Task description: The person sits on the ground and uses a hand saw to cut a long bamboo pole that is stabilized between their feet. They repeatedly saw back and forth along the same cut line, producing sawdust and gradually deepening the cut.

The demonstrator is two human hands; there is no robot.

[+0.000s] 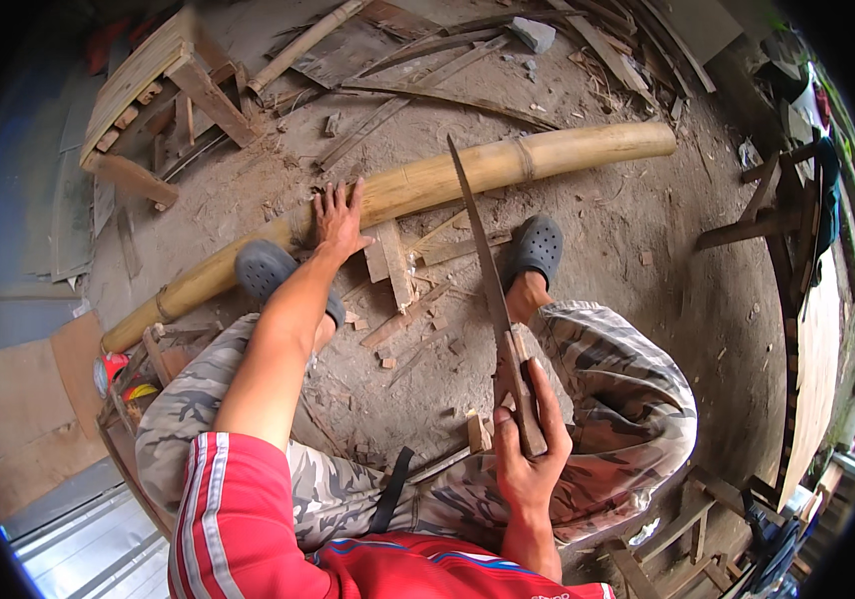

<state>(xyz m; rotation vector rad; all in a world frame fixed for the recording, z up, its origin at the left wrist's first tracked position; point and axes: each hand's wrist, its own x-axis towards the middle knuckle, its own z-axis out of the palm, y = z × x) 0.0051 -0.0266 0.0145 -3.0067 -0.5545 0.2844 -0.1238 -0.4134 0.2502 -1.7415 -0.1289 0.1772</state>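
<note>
A thick yellow bamboo pole [437, 186] lies slantwise across the ground before me, its right end farther off. My left hand [339, 222] rests on it near the middle, fingers spread. In my right hand [530, 454] is a hand saw [492, 275], gripped by its wooden handle, the blade pointing up and away with its tip over the pole. My left foot in a grey clog [266, 268] is against the pole's near side. The other clog [538, 246] stands on the dirt, short of the pole. Small wood blocks [392, 262] lie between my feet.
A wooden stool [168, 95] stands at the far left. Scrap slats [427, 85] and a pale stone [533, 35] lie beyond the pole. At right is a wooden bench-like frame [767, 215]. Brown boards [23, 394] lean at left; offcuts litter the dirt floor.
</note>
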